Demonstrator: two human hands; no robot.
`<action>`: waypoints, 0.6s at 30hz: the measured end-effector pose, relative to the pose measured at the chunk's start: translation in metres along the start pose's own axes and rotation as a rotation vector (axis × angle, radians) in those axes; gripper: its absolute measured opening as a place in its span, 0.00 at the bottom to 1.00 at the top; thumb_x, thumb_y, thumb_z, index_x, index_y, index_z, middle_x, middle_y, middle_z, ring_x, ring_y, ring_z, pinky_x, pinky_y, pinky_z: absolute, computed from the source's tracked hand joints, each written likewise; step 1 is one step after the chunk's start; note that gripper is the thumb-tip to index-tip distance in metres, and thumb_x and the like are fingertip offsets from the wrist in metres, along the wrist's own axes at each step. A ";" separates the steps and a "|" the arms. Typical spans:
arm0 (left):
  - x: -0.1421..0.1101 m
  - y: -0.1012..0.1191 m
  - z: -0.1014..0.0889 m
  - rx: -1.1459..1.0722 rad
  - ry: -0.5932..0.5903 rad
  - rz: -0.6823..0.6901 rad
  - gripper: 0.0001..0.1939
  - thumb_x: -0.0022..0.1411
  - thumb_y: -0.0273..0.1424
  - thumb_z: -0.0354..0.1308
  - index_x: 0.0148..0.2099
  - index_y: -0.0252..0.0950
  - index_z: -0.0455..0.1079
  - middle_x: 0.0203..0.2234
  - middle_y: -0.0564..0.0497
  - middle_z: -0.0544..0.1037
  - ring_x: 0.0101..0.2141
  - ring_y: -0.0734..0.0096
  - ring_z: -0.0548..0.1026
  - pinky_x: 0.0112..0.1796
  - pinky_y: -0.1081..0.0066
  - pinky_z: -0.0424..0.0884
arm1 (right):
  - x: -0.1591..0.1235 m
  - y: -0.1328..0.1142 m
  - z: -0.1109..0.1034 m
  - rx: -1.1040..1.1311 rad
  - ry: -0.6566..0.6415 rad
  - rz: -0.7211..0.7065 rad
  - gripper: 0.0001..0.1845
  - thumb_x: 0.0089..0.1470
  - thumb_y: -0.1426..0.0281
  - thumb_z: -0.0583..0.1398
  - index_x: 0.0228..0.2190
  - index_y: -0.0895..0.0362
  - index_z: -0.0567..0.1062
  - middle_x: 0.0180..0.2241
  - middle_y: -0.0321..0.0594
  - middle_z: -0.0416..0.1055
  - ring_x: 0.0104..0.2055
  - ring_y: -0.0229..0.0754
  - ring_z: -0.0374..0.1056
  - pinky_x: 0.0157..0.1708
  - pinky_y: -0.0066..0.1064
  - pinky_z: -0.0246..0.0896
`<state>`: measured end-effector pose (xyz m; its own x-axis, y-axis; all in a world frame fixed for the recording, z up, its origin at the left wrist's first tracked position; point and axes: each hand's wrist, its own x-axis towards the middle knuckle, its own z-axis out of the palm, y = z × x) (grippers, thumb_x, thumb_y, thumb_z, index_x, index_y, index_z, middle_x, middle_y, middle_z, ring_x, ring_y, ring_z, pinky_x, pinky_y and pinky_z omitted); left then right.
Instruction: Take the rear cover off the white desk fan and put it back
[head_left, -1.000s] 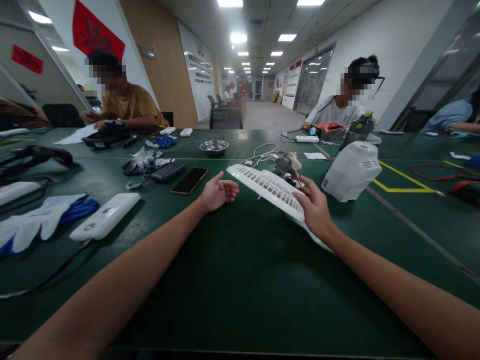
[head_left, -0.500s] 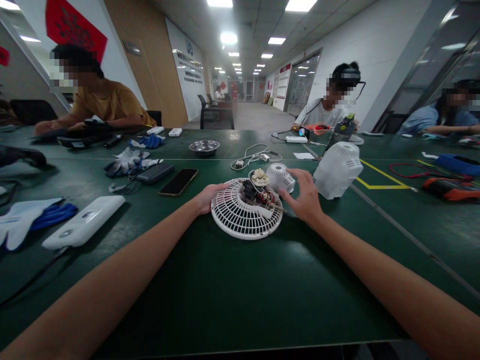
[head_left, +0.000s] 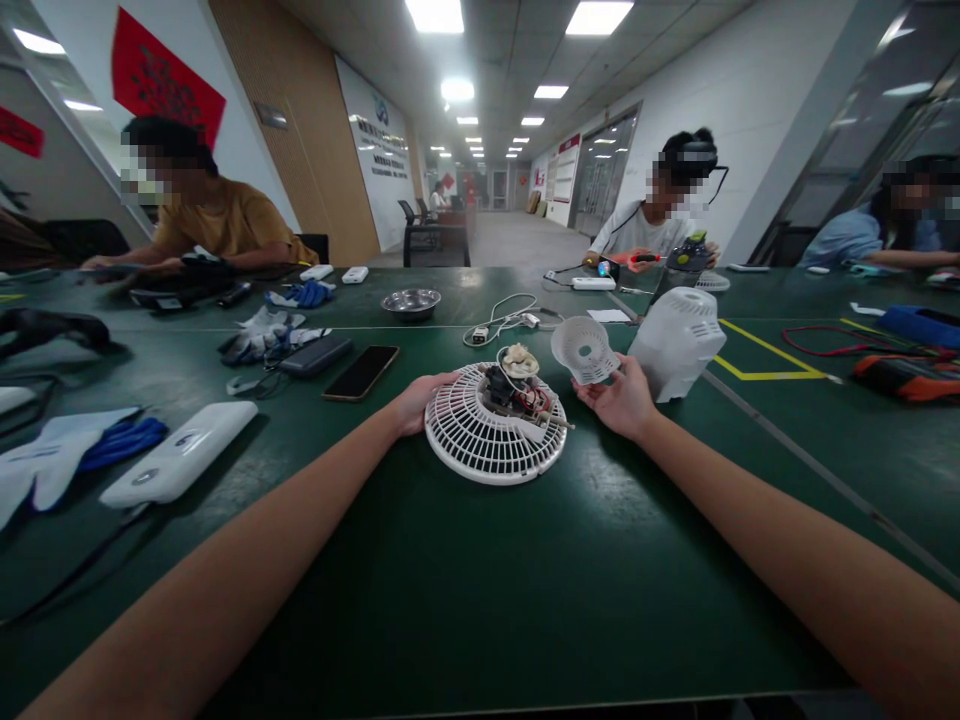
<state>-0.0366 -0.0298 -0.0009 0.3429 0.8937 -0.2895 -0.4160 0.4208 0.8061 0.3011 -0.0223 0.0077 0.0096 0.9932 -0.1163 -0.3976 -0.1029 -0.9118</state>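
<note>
A round white fan grille (head_left: 480,445) lies on the green table in front of me, with a motor (head_left: 510,390) and its wires exposed on top. My left hand (head_left: 421,402) grips the grille's left rim, fingers partly hidden beneath it. To the right, my right hand (head_left: 621,400) holds a white motor cover (head_left: 585,350) from below, its hollow inside turned towards me. The cover is raised off the table, apart from the motor. Just beyond this hand stands a white plastic fan base (head_left: 679,345).
A phone (head_left: 362,373), a power bank (head_left: 319,355) and gloves (head_left: 262,335) lie to the left. A metal bowl (head_left: 411,303) and a white cable (head_left: 510,320) are farther back. A multimeter (head_left: 907,378) lies at right. Other people sit around the table.
My right hand has taken hold of the motor cover, lifted it and turned it so its inside faces me. My left hand stays on the grille.
</note>
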 end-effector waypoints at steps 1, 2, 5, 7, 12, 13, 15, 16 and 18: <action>0.001 0.000 -0.001 -0.001 -0.001 -0.002 0.12 0.68 0.25 0.53 0.49 0.26 0.73 0.36 0.38 0.82 0.35 0.62 0.83 0.42 0.64 0.80 | 0.000 -0.001 -0.001 0.042 -0.019 0.014 0.19 0.52 0.51 0.53 0.38 0.50 0.67 0.33 0.41 0.75 0.36 0.47 0.75 0.29 0.37 0.72; 0.002 0.000 -0.002 -0.001 -0.004 -0.003 0.12 0.68 0.25 0.53 0.50 0.26 0.73 0.36 0.38 0.82 0.36 0.62 0.83 0.42 0.64 0.80 | 0.000 -0.001 -0.002 0.060 -0.023 0.012 0.19 0.52 0.51 0.54 0.38 0.50 0.67 0.33 0.41 0.75 0.36 0.47 0.75 0.29 0.36 0.72; 0.004 -0.001 -0.004 0.005 -0.013 -0.001 0.12 0.68 0.25 0.53 0.51 0.26 0.72 0.36 0.38 0.82 0.37 0.62 0.82 0.43 0.64 0.80 | 0.002 0.001 -0.004 0.057 -0.024 0.002 0.20 0.52 0.49 0.54 0.38 0.49 0.66 0.34 0.40 0.74 0.36 0.46 0.75 0.29 0.37 0.72; 0.004 -0.001 -0.005 0.009 -0.013 0.005 0.12 0.69 0.25 0.52 0.50 0.26 0.72 0.36 0.38 0.82 0.37 0.63 0.82 0.43 0.64 0.79 | 0.003 0.002 -0.005 0.050 -0.024 0.002 0.20 0.52 0.48 0.54 0.38 0.49 0.66 0.34 0.40 0.74 0.37 0.46 0.75 0.29 0.37 0.72; 0.005 -0.001 -0.004 0.012 -0.028 0.002 0.11 0.69 0.25 0.52 0.49 0.27 0.73 0.36 0.39 0.82 0.37 0.63 0.82 0.43 0.63 0.79 | -0.002 -0.001 0.000 0.078 0.015 0.024 0.20 0.54 0.48 0.53 0.39 0.49 0.66 0.33 0.40 0.74 0.36 0.47 0.75 0.29 0.37 0.72; 0.005 -0.001 -0.004 0.012 -0.034 0.000 0.11 0.69 0.25 0.52 0.49 0.27 0.73 0.37 0.39 0.82 0.37 0.62 0.82 0.43 0.63 0.79 | -0.005 -0.001 0.003 0.072 0.019 0.026 0.20 0.54 0.48 0.53 0.39 0.49 0.66 0.32 0.40 0.74 0.35 0.47 0.75 0.30 0.37 0.72; 0.004 -0.001 -0.004 0.013 -0.038 0.000 0.11 0.69 0.25 0.53 0.49 0.27 0.73 0.37 0.38 0.82 0.37 0.63 0.82 0.44 0.63 0.79 | -0.012 -0.001 0.011 0.032 -0.001 -0.009 0.21 0.54 0.47 0.54 0.41 0.49 0.67 0.32 0.39 0.75 0.34 0.47 0.75 0.31 0.38 0.72; 0.003 -0.001 -0.003 0.012 -0.039 -0.001 0.11 0.68 0.25 0.53 0.49 0.26 0.73 0.38 0.38 0.82 0.37 0.63 0.82 0.44 0.63 0.79 | -0.017 0.000 0.016 -0.004 -0.028 -0.050 0.22 0.53 0.47 0.55 0.42 0.48 0.67 0.33 0.39 0.75 0.35 0.47 0.75 0.32 0.39 0.72; 0.002 0.000 -0.002 0.008 -0.037 -0.004 0.11 0.69 0.25 0.53 0.49 0.26 0.73 0.37 0.38 0.82 0.36 0.63 0.82 0.43 0.64 0.79 | -0.028 0.004 0.027 -0.094 -0.090 -0.180 0.26 0.53 0.46 0.56 0.47 0.47 0.66 0.38 0.39 0.76 0.37 0.47 0.75 0.36 0.41 0.73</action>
<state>-0.0377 -0.0277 -0.0028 0.3757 0.8853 -0.2740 -0.4077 0.4234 0.8090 0.2742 -0.0485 0.0182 -0.0113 0.9965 0.0831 -0.3100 0.0755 -0.9477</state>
